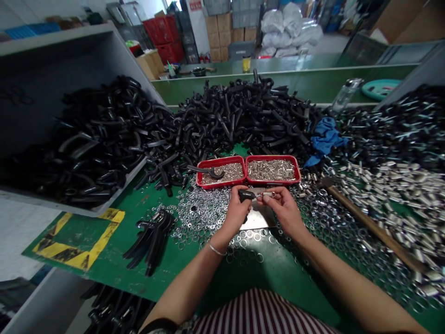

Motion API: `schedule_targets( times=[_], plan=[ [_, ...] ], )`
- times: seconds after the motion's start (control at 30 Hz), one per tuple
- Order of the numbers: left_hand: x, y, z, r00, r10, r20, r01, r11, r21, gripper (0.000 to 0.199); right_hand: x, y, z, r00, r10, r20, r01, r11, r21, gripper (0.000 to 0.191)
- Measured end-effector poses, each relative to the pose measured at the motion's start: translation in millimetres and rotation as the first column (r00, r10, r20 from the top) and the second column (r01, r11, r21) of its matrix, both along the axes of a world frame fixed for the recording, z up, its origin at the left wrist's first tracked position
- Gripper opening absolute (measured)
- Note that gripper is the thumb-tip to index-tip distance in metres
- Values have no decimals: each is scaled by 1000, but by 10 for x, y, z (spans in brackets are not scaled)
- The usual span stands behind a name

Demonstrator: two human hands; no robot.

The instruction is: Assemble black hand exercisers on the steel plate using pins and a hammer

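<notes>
Above a small metal plate on the green table, my two hands meet. My left hand is closed round a black plastic handle, whose end points right. The fingers of my right hand pinch a small silver spring close to that end; whether the two parts touch is too small to tell. Just behind my hands stand two red trays of tiny metal pins, the left tray with a black hooked part lying on it and the right tray beside it.
Black handles are heaped at the back and in a grey bin at left. Metal rings surround the plate. A hammer, silver cylinders and a blue cloth are at right. Several black handles lie front left.
</notes>
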State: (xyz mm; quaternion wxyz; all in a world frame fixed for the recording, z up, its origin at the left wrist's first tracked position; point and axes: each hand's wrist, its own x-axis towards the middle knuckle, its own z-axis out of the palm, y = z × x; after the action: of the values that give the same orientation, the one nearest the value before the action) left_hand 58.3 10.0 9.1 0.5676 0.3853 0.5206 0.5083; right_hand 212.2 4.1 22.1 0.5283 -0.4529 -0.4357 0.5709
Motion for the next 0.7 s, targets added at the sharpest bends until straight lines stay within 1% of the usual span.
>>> schedule_targets(
  times=[0.1, 0.17, 0.2, 0.23, 0.27, 0.3, 0.33, 0.37, 0.4, 0.43, 0.47, 0.5, 0.53, 0.57, 0.6, 0.63, 0.67, 0.7],
  plan=[
    [31, -25, 4, 999, -3, -33, 3, 1000, 13, 41, -51, -30, 36, 1000, 4, 25, -4, 1000, 3, 33],
    [30, -64, 42, 999, -12, -38, 12, 1000, -6, 39, -44, -34, 47, 996, 26, 85, -28, 999, 21, 32],
    [19, -92, 75, 998, -57, -30, 56, 998, -18, 39, -25, -26, 47, 992, 37, 120, -41, 999, 29, 30],
    [1, -125, 116, 991, -135, -11, 134, 990, -32, 41, 4, -9, 44, 987, 61, 146, -65, 998, 21, 29],
    [-22, -159, 161, 971, -239, 22, 240, 970, -45, 43, 41, 16, 40, 983, 101, 155, -101, 995, -3, 28],
    [-47, -193, 207, 933, -353, 72, 357, 932, -54, 44, 80, 49, 35, 977, 156, 146, -153, 988, -37, 28],
    [-70, -223, 248, 878, -458, 137, 469, 881, -57, 43, 120, 87, 31, 967, 222, 126, -214, 974, -70, 28],
    [-89, -247, 281, 816, -540, 208, 561, 826, -57, 40, 156, 127, 32, 951, 290, 106, -281, 955, -94, 28],
    [-102, -263, 302, 761, -586, 278, 623, 780, -61, 36, 187, 164, 39, 931, 352, 99, -342, 934, -104, 28],
    [-110, -270, 310, 729, -598, 333, 651, 756, -68, 32, 215, 193, 52, 909, 399, 118, -388, 916, -101, 27],
    [-115, -266, 308, 724, -583, 370, 649, 757, -77, 30, 242, 208, 72, 889, 426, 170, -416, 905, -91, 26],
    [-121, -250, 298, 749, -538, 387, 608, 789, -81, 27, 271, 203, 97, 866, 426, 261, -423, 903, -70, 25],
    [-135, -221, 287, 797, -459, 393, 524, 848, -73, 25, 305, 175, 122, 830, 406, 382, -426, 904, -36, 24],
    [-157, -181, 278, 849, -349, 397, 401, 915, -51, 23, 345, 121, 143, 767, 380, 517, -449, 893, 11, 21],
    [-189, -131, 275, 883, -229, 410, 259, 966, -18, 22, 391, 42, 155, 675, 352, 648, -504, 862, 57, 17],
    [-226, -74, 279, 892, -125, 435, 133, 991, 12, 21, 440, -58, 154, 561, 320, 763, -580, 810, 86, 13],
    [-263, -16, 289, 885, -54, 463, 45, 999, 30, 22, 487, -171, 136, 436, 289, 852, -661, 745, 86, 12],
    [-292, 38, 302, 876, -25, 483, 8, 999, 36, 24, 530, -289, 103, 316, 252, 915, -724, 687, 62, 13]
  ],
)
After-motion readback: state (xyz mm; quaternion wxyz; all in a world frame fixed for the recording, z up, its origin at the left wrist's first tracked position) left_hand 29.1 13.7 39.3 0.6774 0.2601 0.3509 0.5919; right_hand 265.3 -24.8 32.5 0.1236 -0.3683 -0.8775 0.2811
